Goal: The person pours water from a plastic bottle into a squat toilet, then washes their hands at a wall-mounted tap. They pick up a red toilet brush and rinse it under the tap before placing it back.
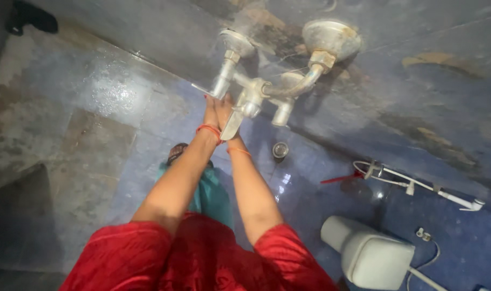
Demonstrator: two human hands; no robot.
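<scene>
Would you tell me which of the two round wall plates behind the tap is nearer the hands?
The smaller round plate, directly above the hands; the larger plate sits farther off.

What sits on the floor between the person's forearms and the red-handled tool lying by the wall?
In the head view, a small round metal floor drain lies between the forearms and the red-handled tool; otherwise wet blue tile.

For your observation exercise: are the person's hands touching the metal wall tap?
Touching: the head view shows both hands, left hand and right hand, pressed against the metal wall tap.
</scene>
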